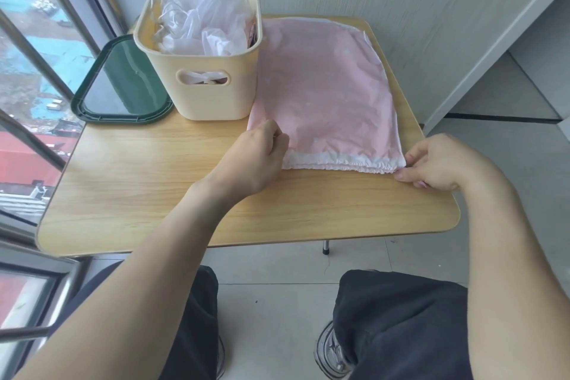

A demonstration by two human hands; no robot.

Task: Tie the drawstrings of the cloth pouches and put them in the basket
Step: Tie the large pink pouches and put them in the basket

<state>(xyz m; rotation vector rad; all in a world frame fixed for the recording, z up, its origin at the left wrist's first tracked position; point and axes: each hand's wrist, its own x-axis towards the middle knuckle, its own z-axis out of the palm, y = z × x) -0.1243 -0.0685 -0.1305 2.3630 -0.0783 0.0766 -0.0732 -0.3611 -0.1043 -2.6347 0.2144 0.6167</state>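
The task looks partly done: the cream basket (197, 40) at the back left of the worktop (154, 188) already holds a heap of white pouches (203, 21), though whether their strings are tied cannot be made out. One pink pouch (324, 92) lies flat on the right half of the worktop, just beside the basket and touching its right wall, with its white gathered hem (342, 162) turned toward the person. This pouch seems not yet tied; the hem is only lightly ruffled and no knot shows. The left hand (259, 157) rests at the hem's left corner with its fingers curled onto the cloth, apparently pinching that corner, though the grip itself is hidden behind the knuckles. The right hand (438, 160) pinches the hem's right corner between thumb and fingers, and a bit of pink cord or cloth peeps out beneath it. What is left, by this reading, is to draw the string closed, knot it and lift the pouch into the basket. For room, the near left part of the worktop is bare wood. The right hand works at the worktop's right edge, where the pouch's side nearly reaches the rim. A dark green tray (123, 83) sits behind the basket on the left, overhanging toward the window (27, 55).
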